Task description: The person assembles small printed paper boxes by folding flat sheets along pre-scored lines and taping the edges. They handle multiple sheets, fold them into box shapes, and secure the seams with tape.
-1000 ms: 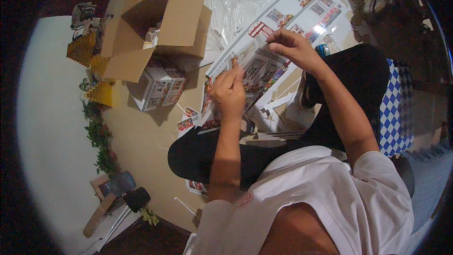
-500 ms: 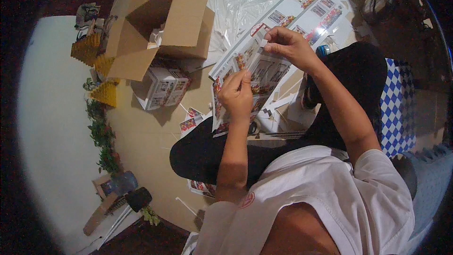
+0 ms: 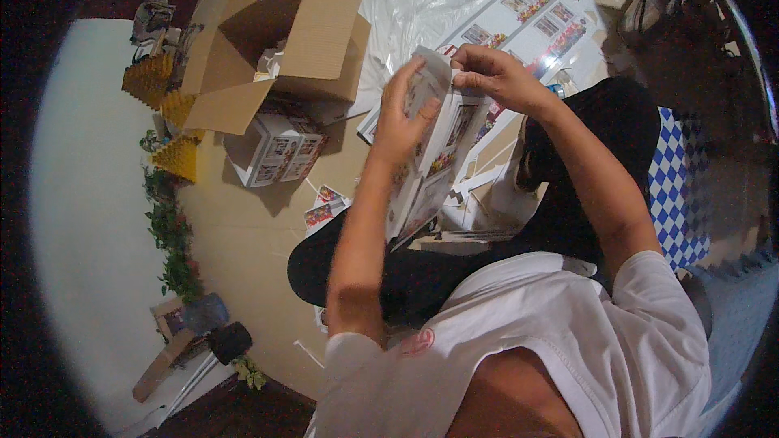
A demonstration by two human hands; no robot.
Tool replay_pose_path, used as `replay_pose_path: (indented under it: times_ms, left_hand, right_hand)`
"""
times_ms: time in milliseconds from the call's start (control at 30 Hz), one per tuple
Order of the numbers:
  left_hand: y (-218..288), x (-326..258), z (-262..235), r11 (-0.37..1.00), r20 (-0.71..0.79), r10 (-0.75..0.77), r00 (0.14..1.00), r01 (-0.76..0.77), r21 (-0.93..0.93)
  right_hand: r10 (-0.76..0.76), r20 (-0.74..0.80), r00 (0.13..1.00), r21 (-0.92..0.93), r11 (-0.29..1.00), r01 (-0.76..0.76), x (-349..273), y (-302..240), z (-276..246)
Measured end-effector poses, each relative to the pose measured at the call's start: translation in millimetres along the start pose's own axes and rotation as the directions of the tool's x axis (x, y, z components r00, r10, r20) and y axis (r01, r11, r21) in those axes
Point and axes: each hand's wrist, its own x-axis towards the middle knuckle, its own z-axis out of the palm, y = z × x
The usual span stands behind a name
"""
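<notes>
While both my left hand (image 3: 403, 118) and right hand (image 3: 487, 77) pinch the printed flat carton (image 3: 434, 162) beside the open cardboard box (image 3: 284, 40), it seems light, bendable, best edge-held.

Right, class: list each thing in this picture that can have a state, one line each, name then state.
Printed flat carton: lifted off the floor, partly folded, held by both hands.
Left hand: gripping the carton's left side.
Right hand: pinching its top edge.
Big cardboard box: open, flaps spread.
Small printed box: assembled, on the floor.
Clear plastic sheet: crumpled, spread flat.
</notes>
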Motion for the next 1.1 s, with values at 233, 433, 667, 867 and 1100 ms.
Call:
replay_pose_path:
  times_ms: [233,433,667,867,1100]
  left_hand:
    - [2,88,-29,0.999,0.615,-0.037,0.788,0.009,0.048]
    - [24,117,-41,0.967,0.674,-0.219,0.706,0.250,0.053]
    - [23,81,-48,0.949,0.624,-0.273,0.732,0.313,0.048]
    - [13,52,-54,0.922,0.553,-0.345,0.758,0.383,0.051]
    - [9,31,-76,0.813,0.295,-0.530,0.795,0.576,-0.090]
  right_hand:
    - [-0.046,0.055,0.997,-0.190,0.980,0.056,9,-27,-8]
    - [-0.147,-0.023,0.989,-0.154,0.978,0.142,35,-42,-22]
    - [-0.222,0.217,0.951,-0.175,0.949,0.262,54,-39,-14]
    - [-0.311,0.290,0.905,-0.318,0.861,0.397,56,-33,7]
    - [-0.459,0.160,0.874,-0.596,0.661,0.457,63,-26,25]
